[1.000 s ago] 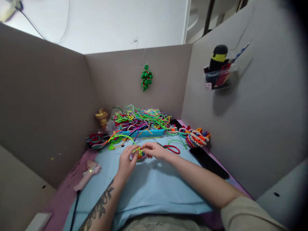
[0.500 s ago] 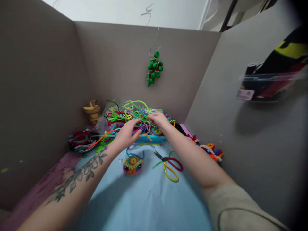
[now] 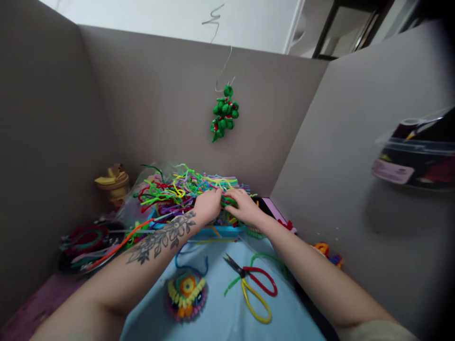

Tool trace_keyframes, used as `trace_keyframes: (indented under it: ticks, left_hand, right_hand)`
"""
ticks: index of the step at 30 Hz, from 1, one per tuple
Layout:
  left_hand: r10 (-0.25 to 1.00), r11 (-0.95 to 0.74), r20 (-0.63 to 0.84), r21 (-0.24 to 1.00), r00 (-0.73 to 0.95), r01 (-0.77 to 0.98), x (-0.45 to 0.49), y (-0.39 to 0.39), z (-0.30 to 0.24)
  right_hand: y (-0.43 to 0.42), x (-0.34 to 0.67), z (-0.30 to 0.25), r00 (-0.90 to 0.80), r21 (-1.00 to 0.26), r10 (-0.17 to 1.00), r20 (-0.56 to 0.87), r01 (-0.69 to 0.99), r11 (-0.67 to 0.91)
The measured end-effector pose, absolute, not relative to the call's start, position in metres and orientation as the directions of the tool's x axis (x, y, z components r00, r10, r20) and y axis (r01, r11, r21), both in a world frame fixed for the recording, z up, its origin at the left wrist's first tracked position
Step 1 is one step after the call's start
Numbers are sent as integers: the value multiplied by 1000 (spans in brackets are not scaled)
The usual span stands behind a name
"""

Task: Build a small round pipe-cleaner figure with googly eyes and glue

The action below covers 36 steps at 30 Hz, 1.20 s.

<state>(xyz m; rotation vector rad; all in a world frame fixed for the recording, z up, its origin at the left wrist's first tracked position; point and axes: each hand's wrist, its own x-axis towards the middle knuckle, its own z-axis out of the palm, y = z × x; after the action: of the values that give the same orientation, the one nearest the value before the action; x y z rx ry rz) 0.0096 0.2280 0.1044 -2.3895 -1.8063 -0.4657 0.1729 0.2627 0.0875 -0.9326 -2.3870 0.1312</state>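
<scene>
A tangled heap of colourful pipe cleaners (image 3: 188,182) fills and overflows a blue tray (image 3: 222,231). My left hand (image 3: 209,206) is at the front of the heap, its fingers closed on pipe cleaners; their tips are partly hidden. Close beside it, my right hand (image 3: 244,206) reaches into the heap, thumb and fingers apart around some green stems. Nearer to me, a round pipe-cleaner piece (image 3: 187,294) with yellow, orange and pink parts lies on the blue cloth (image 3: 220,312). Scissors (image 3: 245,279) with one red and one yellow handle rest right of it, blades slightly apart.
Grey panels (image 3: 170,104) stand on three sides. A green pipe-cleaner ornament (image 3: 225,113) hangs from a wire at the back. On the left are a dark dish (image 3: 71,258) of pipe cleaners and a yellow-brown figure (image 3: 115,187). A clear holder (image 3: 398,170) is fixed to the right panel.
My left hand has moved right, up to my right hand, and its fingers have closed. The view has shifted, so the tray, scissors and round piece appear lower.
</scene>
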Motion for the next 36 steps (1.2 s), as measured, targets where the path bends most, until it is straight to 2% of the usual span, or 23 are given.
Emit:
trace_keyframes:
  ticks: [4, 9, 15, 17, 19, 21, 23, 24, 26, 28, 32, 34, 36]
  left_hand:
    - [943, -274, 230, 123, 241, 954, 1, 245, 103]
    - [930, -321, 244, 182, 274, 929, -14, 249, 98]
    - [862, -403, 378, 110, 337, 908, -35, 253, 123]
    - [845, -368, 469, 159, 258, 916, -48, 259, 138]
    - [780, -345, 618, 296, 97, 891, -62, 267, 152]
    - [721, -321, 674, 527, -158, 787, -77, 273, 162]
    - [703, -350, 584, 781, -405, 518, -87, 277, 170]
    - [695, -388, 521, 852, -496, 351, -90, 277, 174]
    - [668, -507, 443, 859, -598, 70, -94, 273, 183]
    - [609, -629, 443, 775, -657, -60, -97, 267, 196]
    - [487, -750, 483, 658, -728, -66, -105, 256, 222]
    - [532, -731, 514, 679, -673, -60, -110, 251, 229]
    - [635, -663, 506, 745, -583, -75, -113, 247, 227]
  right_hand:
    - [264, 159, 84, -606, -191, 704, 370, 692, 696]
    - [268, 141, 82, -604, -156, 723, 334, 721, 675]
    - [280, 142, 77, -540, -115, 799, 264, 805, 582]
    - [283, 147, 73, -510, -118, 820, 259, 826, 551]
    - [284, 152, 68, -508, -122, 827, 241, 830, 545]
    - [285, 156, 62, -520, -125, 825, 223, 824, 553]
    - [285, 157, 57, -518, -132, 826, 222, 824, 551]
    - [285, 157, 56, -512, -137, 829, 224, 826, 547]
    - [284, 156, 53, -494, -150, 839, 230, 833, 532]
    - [283, 155, 52, -477, -158, 848, 229, 842, 516]
    - [276, 155, 54, -428, -153, 871, 239, 870, 469]
    - [269, 157, 58, -401, -163, 873, 276, 876, 454]
    - [258, 159, 64, -377, -169, 856, 354, 874, 455]
